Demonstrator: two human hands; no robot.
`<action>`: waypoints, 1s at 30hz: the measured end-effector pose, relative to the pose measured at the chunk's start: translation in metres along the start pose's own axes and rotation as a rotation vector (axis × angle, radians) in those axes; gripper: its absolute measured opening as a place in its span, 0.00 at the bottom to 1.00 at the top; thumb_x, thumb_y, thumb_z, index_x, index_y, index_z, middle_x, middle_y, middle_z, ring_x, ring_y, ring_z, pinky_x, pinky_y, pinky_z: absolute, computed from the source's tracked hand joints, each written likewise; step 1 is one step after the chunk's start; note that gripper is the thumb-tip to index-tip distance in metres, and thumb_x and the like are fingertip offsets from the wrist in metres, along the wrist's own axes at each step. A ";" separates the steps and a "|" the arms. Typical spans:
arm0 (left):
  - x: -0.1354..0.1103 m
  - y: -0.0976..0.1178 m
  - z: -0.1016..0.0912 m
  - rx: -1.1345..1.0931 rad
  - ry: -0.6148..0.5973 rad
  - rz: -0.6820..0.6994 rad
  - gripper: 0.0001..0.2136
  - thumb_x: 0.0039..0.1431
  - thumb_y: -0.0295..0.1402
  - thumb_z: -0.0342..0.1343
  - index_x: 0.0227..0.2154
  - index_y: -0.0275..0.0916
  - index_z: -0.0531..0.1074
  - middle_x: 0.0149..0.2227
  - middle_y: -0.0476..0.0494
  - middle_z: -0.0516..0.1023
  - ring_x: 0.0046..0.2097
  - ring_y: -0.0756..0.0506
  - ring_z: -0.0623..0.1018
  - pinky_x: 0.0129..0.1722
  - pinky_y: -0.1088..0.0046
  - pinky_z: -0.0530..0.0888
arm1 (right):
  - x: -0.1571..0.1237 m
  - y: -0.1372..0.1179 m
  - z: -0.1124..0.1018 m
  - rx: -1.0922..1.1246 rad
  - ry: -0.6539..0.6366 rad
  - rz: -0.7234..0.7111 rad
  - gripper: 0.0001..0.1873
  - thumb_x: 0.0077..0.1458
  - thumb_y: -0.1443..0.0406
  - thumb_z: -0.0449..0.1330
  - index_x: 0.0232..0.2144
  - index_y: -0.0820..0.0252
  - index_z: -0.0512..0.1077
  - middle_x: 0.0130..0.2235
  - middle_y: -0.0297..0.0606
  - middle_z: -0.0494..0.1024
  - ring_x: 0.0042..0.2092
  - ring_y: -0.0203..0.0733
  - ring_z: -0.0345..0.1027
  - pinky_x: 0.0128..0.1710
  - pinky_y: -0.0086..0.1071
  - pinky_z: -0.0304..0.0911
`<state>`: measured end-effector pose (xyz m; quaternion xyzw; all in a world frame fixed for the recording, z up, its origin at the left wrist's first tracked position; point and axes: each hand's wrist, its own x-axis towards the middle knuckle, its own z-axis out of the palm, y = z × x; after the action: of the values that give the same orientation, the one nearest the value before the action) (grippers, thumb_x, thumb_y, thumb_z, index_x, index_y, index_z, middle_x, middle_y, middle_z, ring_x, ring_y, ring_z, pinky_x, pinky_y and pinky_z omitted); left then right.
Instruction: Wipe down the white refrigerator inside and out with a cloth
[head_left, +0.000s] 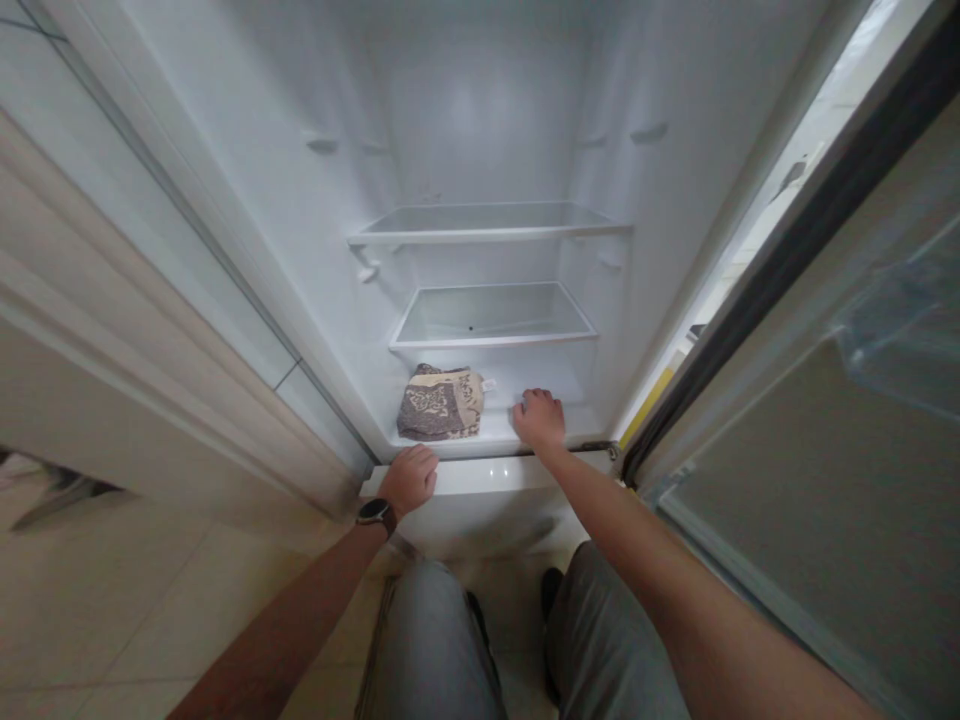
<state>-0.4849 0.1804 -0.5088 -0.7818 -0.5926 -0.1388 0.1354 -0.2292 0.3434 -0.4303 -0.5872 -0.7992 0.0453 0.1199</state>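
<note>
My left hand [410, 478], with a dark watch [376, 514] on the wrist, is closed over the top edge of the white lower drawer front [480, 478] of a refrigerator. My right hand [540, 420] reaches past that front onto the white refrigerator floor, its fingers bent downward. Anything under those fingers is hidden. To the left of my right hand, and apart from it, a folded brown and beige patterned cloth [441, 403] with a white tag lies on the refrigerator floor.
Two glass shelves, an upper one [491, 219] and a lower one [495, 315], span the interior above the cloth. The refrigerator door [825, 480] stands open on the right, with a dark seal [795, 230]. A tiled wall and pale panel [150, 320] border the left side.
</note>
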 end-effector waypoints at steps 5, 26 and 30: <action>0.019 0.001 -0.014 -0.060 0.076 0.122 0.10 0.60 0.23 0.49 0.31 0.41 0.74 0.33 0.42 0.75 0.40 0.41 0.73 0.45 0.62 0.71 | -0.001 0.000 0.000 -0.010 0.002 -0.031 0.22 0.65 0.61 0.47 0.48 0.62 0.78 0.52 0.53 0.79 0.54 0.53 0.70 0.53 0.43 0.63; 0.179 -0.031 0.006 -0.022 -0.421 -0.516 0.44 0.60 0.68 0.44 0.75 0.56 0.47 0.78 0.35 0.42 0.73 0.12 0.45 0.63 0.22 0.46 | 0.004 0.003 0.013 -0.013 0.040 -0.036 0.20 0.65 0.59 0.50 0.46 0.61 0.78 0.50 0.50 0.79 0.54 0.50 0.68 0.51 0.41 0.63; 0.165 -0.023 -0.001 -0.052 -0.454 -0.496 0.43 0.62 0.68 0.40 0.76 0.56 0.46 0.78 0.38 0.43 0.75 0.17 0.44 0.65 0.24 0.43 | 0.003 0.004 0.011 -0.025 0.043 -0.042 0.20 0.66 0.59 0.49 0.47 0.61 0.78 0.50 0.50 0.79 0.54 0.51 0.68 0.51 0.41 0.64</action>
<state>-0.4646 0.3329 -0.4441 -0.6279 -0.7762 -0.0049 -0.0577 -0.2294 0.3478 -0.4415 -0.5727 -0.8090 0.0204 0.1306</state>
